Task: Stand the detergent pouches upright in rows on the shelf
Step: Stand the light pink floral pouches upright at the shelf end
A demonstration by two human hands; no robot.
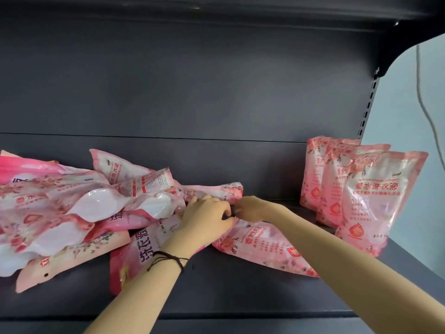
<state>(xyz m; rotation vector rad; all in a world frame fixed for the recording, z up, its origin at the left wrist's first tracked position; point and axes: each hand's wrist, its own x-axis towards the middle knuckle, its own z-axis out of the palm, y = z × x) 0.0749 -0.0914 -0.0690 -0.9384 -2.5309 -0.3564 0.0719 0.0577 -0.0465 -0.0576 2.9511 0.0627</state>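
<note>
at the left of the frame a loose heap of pink detergent pouches [72, 213] lies on the dark shelf [240, 297]. they are flat or tilted and overlap one another, some face up with red print and some showing their white undersides. the heap runs from the left edge almost to the centre, and one pouch near the lower middle lies under your left forearm.

your left hand [207, 213] reaches in from the lower centre, with a dark cord bracelet [166, 259] on the wrist. its fingers are curled and its thumb presses against the upper end of the flat pouch [260, 247], pinching that end. this pouch lies face up on the shelf, just right of the heap, and slants down toward the lower right.

your right hand [250, 208] comes in from the lower right, nearly touching the left one. its fingers are curled at the same end of the pouch, but you cannot tell whether they grip it.

at the right of the frame three upright pouches [370, 194] stand in a row from back to front, each overlapping the one behind it. the nearest one stands close to the shelf's right edge. behind everything is the plain dark back panel [192, 80]. a slotted post [368, 104] rises at its right end, and a thin cable [423, 92] hangs against the pale wall beyond.
</note>
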